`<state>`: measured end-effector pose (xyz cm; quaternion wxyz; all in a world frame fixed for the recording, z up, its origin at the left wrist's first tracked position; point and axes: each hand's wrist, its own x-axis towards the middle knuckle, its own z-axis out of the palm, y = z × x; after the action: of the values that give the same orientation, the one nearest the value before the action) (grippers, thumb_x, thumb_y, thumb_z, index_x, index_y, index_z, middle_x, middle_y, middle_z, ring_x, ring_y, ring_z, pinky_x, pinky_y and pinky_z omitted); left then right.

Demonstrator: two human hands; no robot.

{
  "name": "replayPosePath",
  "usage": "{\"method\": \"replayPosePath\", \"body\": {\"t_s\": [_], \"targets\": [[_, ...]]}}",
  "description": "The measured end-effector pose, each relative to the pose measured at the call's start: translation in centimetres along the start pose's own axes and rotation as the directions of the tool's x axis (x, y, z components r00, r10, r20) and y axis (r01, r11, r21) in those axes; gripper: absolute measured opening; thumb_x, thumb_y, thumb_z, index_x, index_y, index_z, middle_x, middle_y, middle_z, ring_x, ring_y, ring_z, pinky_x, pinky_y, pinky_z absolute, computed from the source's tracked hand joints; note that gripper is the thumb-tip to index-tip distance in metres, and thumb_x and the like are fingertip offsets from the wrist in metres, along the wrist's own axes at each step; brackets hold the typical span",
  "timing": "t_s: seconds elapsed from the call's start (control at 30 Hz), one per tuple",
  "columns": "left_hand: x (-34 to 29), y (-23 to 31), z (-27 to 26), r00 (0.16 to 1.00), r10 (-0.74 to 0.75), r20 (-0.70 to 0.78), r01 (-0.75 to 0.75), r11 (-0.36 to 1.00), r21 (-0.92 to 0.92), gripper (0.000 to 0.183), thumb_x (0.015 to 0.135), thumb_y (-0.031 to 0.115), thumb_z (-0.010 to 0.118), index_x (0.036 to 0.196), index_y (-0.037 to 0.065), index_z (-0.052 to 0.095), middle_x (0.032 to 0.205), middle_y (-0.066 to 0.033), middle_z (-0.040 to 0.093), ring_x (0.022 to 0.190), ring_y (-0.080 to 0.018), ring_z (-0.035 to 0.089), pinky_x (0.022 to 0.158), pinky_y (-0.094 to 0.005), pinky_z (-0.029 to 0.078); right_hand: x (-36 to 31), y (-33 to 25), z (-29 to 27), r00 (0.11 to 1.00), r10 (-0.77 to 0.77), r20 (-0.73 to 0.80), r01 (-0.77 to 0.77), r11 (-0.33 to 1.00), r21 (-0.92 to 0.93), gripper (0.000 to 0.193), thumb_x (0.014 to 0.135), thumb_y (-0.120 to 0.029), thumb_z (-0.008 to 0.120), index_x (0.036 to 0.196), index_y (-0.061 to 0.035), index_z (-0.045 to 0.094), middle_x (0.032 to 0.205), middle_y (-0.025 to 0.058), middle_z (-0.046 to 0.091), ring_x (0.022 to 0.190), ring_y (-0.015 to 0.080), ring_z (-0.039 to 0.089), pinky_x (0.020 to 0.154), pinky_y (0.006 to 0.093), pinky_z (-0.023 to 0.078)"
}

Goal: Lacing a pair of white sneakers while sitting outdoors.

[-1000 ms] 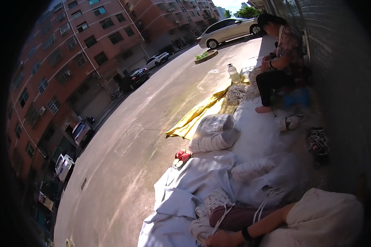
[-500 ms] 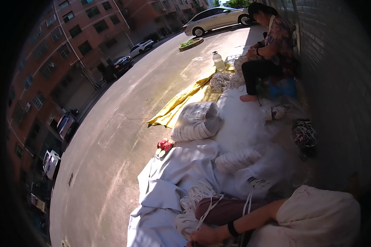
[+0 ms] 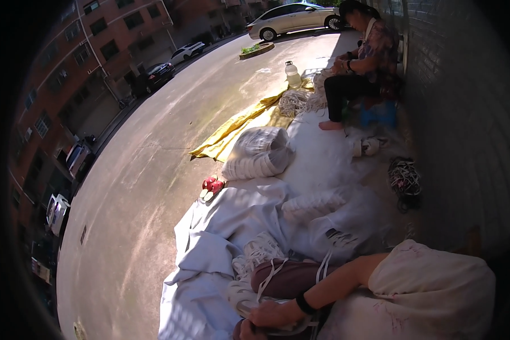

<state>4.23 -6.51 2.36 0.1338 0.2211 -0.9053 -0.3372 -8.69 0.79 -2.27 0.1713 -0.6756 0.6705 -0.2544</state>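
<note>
My right hand (image 3: 266,313), with a black band at its wrist, reaches down from a pale sleeve past my raised, dark-trousered knee. Its fingers curl closed on a white strap (image 3: 292,327). Close beside it, my left hand (image 3: 247,330) is partly cut off by the lower edge. The fingers that show are bent, and what they hold is hidden. A white banded bundle (image 3: 241,296) lies against the right hand, and a second white bundle (image 3: 263,248) sits just above it. Thin white ties (image 3: 271,277) hang over my knee.
A pale sheet (image 3: 207,226) covers the ground, with bagged white rolls (image 3: 258,153), red shoes (image 3: 212,186) and a yellow cloth (image 3: 232,133) near it. A seated co-worker (image 3: 371,59) handles something by a brick wall (image 3: 453,113). A dark cord tangle (image 3: 405,177) lies along it.
The whole view has shifted, so the scene sits further left and slightly higher. My right hand has turned a little, and more of my left hand shows at the lower edge.
</note>
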Motion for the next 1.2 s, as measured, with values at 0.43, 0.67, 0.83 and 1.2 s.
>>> {"method": "replayPosePath", "body": {"t_s": [0.43, 0.67, 0.83, 1.2], "targets": [[-0.1, -0.1, 0.8, 0.988, -0.118, -0.101, 0.104, 0.985, -0.14, 0.021, 0.083, 0.015, 0.064, 0.091, -0.003, 0.058, 0.082, -0.019, 0.06, 0.074, -0.0361, 0.055, 0.074, -0.0411, 0.046, -0.4, -1.7, -2.5, 0.996, 0.053, -0.075, -0.057, 0.997, -0.056, 0.013, 0.077, -0.01, 0.06, 0.078, 0.0012, 0.066, 0.08, 0.0198, 0.067, 0.076, 0.0333, 0.069, 0.065, 0.0404, 0.054], [-1.4, 2.1, 1.8, 0.908, -0.406, -0.103, 0.41, 0.912, 0.021, 0.026, 0.087, 0.018, 0.061, 0.101, -0.002, 0.057, 0.101, -0.0212, 0.062, 0.097, -0.037, 0.057, 0.085, -0.0421, 0.043, -1.5, 0.4, -6.3, 0.992, -0.083, 0.099, 0.057, 0.97, 0.237, 0.015, 0.074, -0.013, 0.06, 0.072, 0.0012, 0.064, 0.072, 0.0213, 0.064, 0.067, 0.0381, 0.064, 0.06, 0.0446, 0.049], [-5.2, 1.4, 7.0, 0.967, -0.229, -0.115, 0.228, 0.973, -0.019, 0.077, 0.088, 0.03, 0.062, 0.138, -0.012, 0.023, 0.14, -0.0314, 0.032, 0.133, -0.0409, 0.032, 0.109, -0.0454, 0.026, -2.7, 2.6, -6.4, 0.991, -0.125, 0.051, 0.085, 0.868, 0.49, 0.015, 0.074, -0.014, 0.058, 0.074, 0.0014, 0.061, 0.069, 0.018, 0.06, 0.066, 0.0374, 0.06, 0.061, 0.0453, 0.045], [-4.6, 1.2, 9.8, 0.969, -0.233, -0.08, 0.239, 0.969, 0.07, 0.07, 0.091, 0.034, 0.052, 0.138, -0.012, 0.027, 0.141, -0.0339, 0.026, 0.132, -0.0474, 0.025, 0.111, -0.0521, 0.019, 0.2, 0.6, -2.7, 0.989, -0.124, -0.081, 0.148, 0.851, 0.503, 0.016, 0.09, -0.02, 0.054, 0.092, -0.0045, 0.049, 0.074, 0.0159, 0.058, 0.069, 0.0365, 0.063, 0.061, 0.0447, 0.048]]}}
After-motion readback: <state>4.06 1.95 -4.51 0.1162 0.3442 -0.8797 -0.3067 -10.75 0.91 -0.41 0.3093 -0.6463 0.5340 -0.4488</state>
